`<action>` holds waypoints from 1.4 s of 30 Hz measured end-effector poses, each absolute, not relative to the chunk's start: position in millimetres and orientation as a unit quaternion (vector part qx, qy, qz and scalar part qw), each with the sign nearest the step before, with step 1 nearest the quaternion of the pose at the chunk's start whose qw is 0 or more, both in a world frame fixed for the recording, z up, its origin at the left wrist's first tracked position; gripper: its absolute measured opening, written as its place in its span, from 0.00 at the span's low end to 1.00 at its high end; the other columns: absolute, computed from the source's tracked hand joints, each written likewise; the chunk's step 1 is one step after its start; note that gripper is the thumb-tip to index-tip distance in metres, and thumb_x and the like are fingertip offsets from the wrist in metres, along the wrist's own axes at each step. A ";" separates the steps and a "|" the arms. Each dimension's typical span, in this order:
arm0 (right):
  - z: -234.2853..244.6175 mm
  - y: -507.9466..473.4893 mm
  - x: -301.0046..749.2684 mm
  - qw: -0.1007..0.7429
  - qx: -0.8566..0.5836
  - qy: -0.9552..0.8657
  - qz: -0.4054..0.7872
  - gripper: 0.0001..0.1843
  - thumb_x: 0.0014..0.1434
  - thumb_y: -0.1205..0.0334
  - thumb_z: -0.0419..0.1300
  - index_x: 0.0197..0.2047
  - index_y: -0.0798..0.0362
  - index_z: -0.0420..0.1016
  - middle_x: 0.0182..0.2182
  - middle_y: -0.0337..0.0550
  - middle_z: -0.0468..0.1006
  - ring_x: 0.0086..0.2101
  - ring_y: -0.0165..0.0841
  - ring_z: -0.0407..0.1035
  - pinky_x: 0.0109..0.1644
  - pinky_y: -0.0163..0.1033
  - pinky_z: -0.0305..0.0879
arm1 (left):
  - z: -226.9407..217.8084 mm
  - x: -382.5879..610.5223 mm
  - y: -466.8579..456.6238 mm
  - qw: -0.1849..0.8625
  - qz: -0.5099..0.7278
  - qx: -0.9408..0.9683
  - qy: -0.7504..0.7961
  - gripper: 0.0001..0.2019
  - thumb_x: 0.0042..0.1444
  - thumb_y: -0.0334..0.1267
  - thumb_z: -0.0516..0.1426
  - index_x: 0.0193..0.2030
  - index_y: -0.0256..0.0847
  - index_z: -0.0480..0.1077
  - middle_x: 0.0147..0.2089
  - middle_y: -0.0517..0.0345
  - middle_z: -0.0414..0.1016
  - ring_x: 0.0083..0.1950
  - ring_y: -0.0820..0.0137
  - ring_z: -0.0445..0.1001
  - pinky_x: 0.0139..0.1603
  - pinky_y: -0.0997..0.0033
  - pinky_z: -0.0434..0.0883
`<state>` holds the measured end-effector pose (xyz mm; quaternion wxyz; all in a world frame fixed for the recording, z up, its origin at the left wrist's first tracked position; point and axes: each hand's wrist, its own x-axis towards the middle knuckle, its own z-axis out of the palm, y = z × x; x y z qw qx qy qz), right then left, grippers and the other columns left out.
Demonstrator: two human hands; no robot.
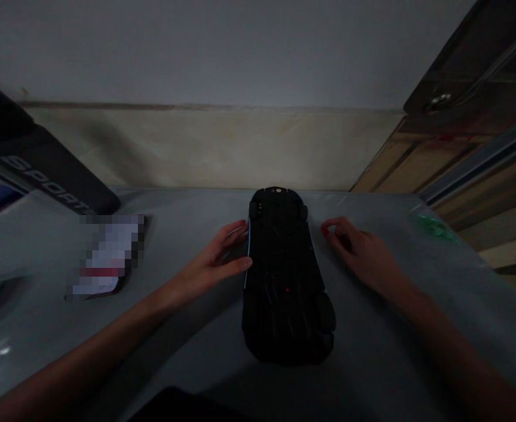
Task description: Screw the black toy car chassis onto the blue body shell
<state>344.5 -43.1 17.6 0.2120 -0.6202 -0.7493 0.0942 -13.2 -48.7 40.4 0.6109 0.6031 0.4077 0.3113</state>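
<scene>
Inspecting the head view, the only one I have, I find a black toy car (279, 258) on the grey tabletop (183, 223), underside up, at the centre of the frame. Its long axis runs up and down the frame, the lower end leaning slightly right.

The car lies between both hands. The left hand (209, 264) is nearer: immediately left of the car, thumb tip at its edge, the grip spread with thumb and fingers apart. I cannot confirm firm contact. The right hand (367, 256) stands off to the right, clear of the car, finger and thumb curled toward a small red spot (325, 231); whether that grip pinches anything, I cannot tell.

Noted as unclear: dim light swallows detail on the underside; the flat item (108, 252) left of centre is pixelated; the green item (438, 228) at right is indistinct. A dark object marked "SPORT" (60, 170), upper left, is cut off by the frame, as are both forearms.
</scene>
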 end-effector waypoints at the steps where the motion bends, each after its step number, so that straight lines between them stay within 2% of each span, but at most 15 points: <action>1: 17.8 -43.2 344.2 0.212 -0.620 -0.749 0.097 0.20 0.80 0.47 0.50 0.59 0.48 0.77 0.32 0.41 0.83 0.29 0.41 0.79 0.34 0.44 0.65 | 40.9 -13.1 -48.9 0.607 0.309 0.604 0.413 0.42 0.65 0.52 0.71 0.83 0.56 0.63 0.90 0.52 0.59 0.91 0.46 0.52 0.89 0.38 0.54; 5: 18.1 -43.7 343.3 0.213 -0.620 -0.748 0.103 0.20 0.80 0.46 0.50 0.60 0.47 0.76 0.32 0.41 0.84 0.29 0.42 0.79 0.35 0.45 0.65 | 42.0 -12.9 -49.2 0.593 0.311 0.609 0.425 0.41 0.65 0.52 0.70 0.83 0.56 0.64 0.88 0.53 0.63 0.91 0.46 0.53 0.88 0.40 0.56; 13: 13.9 -43.0 345.6 0.218 -0.613 -0.755 0.084 0.21 0.82 0.45 0.48 0.59 0.46 0.77 0.32 0.41 0.84 0.28 0.41 0.79 0.34 0.44 0.66 | 41.3 -12.6 -49.3 0.615 0.306 0.595 0.417 0.42 0.66 0.52 0.70 0.82 0.55 0.61 0.90 0.49 0.58 0.92 0.48 0.49 0.91 0.35 0.47; 19: 17.0 -43.6 345.3 0.215 -0.615 -0.754 0.087 0.19 0.81 0.46 0.50 0.58 0.45 0.77 0.32 0.41 0.83 0.30 0.42 0.80 0.35 0.44 0.66 | 38.5 -13.0 -48.0 0.616 0.312 0.600 0.403 0.43 0.65 0.52 0.71 0.83 0.57 0.62 0.91 0.50 0.57 0.92 0.45 0.50 0.90 0.35 0.50; 29: 17.4 -43.1 345.2 0.222 -0.617 -0.749 0.096 0.19 0.78 0.48 0.51 0.59 0.47 0.77 0.31 0.40 0.81 0.28 0.40 0.77 0.35 0.44 0.64 | 40.4 -10.0 -48.9 0.613 0.326 0.601 0.395 0.42 0.64 0.51 0.71 0.82 0.56 0.63 0.89 0.53 0.61 0.92 0.45 0.51 0.90 0.35 0.48; 33: 16.7 -41.2 347.0 0.227 -0.616 -0.750 0.085 0.18 0.77 0.48 0.53 0.58 0.46 0.78 0.31 0.41 0.82 0.27 0.40 0.75 0.34 0.43 0.62 | 33.2 -11.5 -44.9 0.614 0.332 0.600 0.391 0.44 0.63 0.51 0.72 0.83 0.54 0.62 0.90 0.49 0.60 0.91 0.46 0.52 0.90 0.36 0.49; 37: 16.1 -39.1 349.2 0.238 -0.603 -0.756 0.090 0.18 0.76 0.49 0.54 0.58 0.47 0.78 0.30 0.41 0.81 0.27 0.41 0.74 0.35 0.44 0.62 | 25.5 -13.6 -40.4 0.627 0.342 0.594 0.371 0.44 0.63 0.49 0.73 0.83 0.57 0.63 0.90 0.52 0.59 0.91 0.44 0.52 0.90 0.34 0.48; 42: 13.3 -39.1 350.1 0.259 -0.601 -0.751 0.088 0.18 0.76 0.47 0.54 0.57 0.46 0.78 0.30 0.40 0.79 0.27 0.41 0.73 0.36 0.44 0.62 | 27.0 -15.0 -41.1 0.633 0.344 0.595 0.357 0.48 0.65 0.45 0.73 0.86 0.56 0.57 0.91 0.49 0.57 0.89 0.44 0.57 0.89 0.33 0.51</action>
